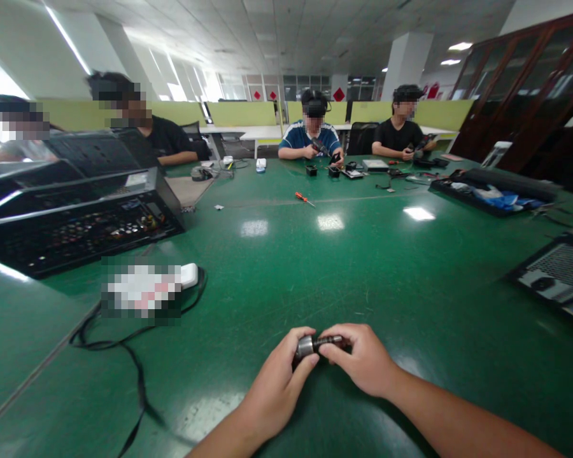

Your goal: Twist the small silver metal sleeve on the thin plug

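Note:
Low in the view, a small metal part with a silvery cylindrical end and a darker, narrower ridged shaft is held between both hands above the green table. My left hand is closed around the silvery end, its thumb along the near side. Fingers and thumb of my right hand pinch the ridged shaft, whose far end is partly hidden by the fingers. The two hands nearly touch at the middle of the part.
At the left lies an open black computer case, with a white adapter and black cable nearer. An orange screwdriver lies ahead. Another case and an open tool bag are at right. Several people sit around the table.

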Demonstrator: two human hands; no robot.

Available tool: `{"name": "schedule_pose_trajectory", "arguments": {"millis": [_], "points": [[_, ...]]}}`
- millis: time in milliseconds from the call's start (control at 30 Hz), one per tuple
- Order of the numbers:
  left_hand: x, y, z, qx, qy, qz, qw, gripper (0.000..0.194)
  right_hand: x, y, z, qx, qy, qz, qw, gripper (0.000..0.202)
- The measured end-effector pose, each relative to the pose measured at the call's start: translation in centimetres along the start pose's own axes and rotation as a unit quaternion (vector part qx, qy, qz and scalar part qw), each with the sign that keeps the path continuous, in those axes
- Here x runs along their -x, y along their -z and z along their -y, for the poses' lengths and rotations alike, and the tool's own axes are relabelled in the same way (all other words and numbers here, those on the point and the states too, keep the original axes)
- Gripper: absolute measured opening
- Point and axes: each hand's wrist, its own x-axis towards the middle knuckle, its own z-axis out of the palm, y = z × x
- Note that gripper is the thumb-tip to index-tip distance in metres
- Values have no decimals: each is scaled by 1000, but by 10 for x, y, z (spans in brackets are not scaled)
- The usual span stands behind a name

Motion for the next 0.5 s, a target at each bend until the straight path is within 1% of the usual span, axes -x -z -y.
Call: {"name": "schedule_pose_trajectory", "arguments": {"millis": [133,500], "points": [[1,2,-6,6,-2,6,1000,23,1,1,0,-3,3,2,1000,13],[0,2,-5,5,-17,-2,1000,22,2,3,0,-13,7,5,1000,14]]}}
